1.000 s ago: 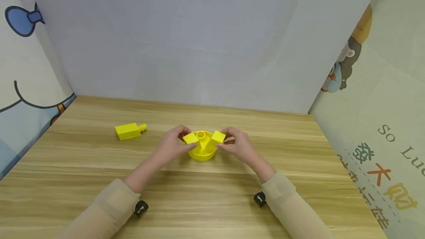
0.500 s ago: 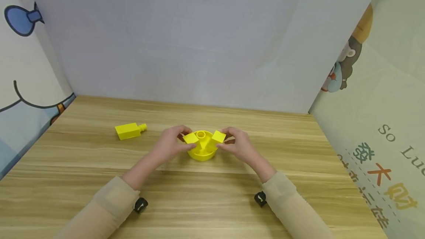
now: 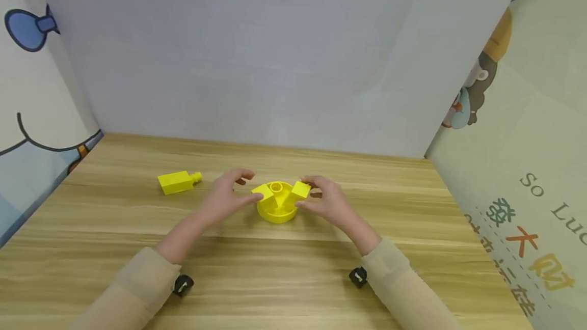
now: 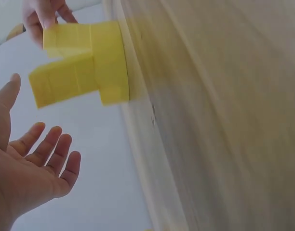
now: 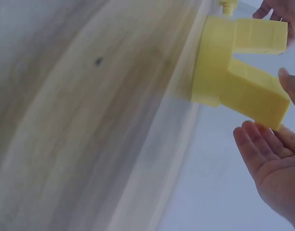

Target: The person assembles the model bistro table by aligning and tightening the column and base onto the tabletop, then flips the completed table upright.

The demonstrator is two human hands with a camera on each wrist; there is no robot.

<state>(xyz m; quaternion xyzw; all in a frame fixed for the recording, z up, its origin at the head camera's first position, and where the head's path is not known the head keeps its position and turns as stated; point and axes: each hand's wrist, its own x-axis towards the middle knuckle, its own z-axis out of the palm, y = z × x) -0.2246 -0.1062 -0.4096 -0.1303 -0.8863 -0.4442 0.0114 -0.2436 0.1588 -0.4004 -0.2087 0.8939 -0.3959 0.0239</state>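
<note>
A round yellow dish-like base [image 3: 277, 215] stands on the table, with a short ring stub inside. Two yellow square-ended blocks lean outward from it, a left block [image 3: 263, 192] and a right block [image 3: 300, 189]. My left hand [image 3: 224, 195] is spread beside the left block; in the left wrist view its thumb and fingers are apart from the block. My right hand [image 3: 331, 198] is around the right block's outer end, its thumb and forefinger spread to either side. In the right wrist view, its fingers [image 5: 263, 144] look extended and close to the block.
A yellow bottle-shaped piece [image 3: 176, 182] with a ridged neck lies on the wooden table [image 3: 275, 269] at the left. A pale cloth backdrop [image 3: 257, 65] rises behind the table. Printed cloths hang at both sides.
My left hand has let go of the left block and drawn back leftward. My right hand's thumb and forefinger have spread wider around the right block. The base stays in place.
</note>
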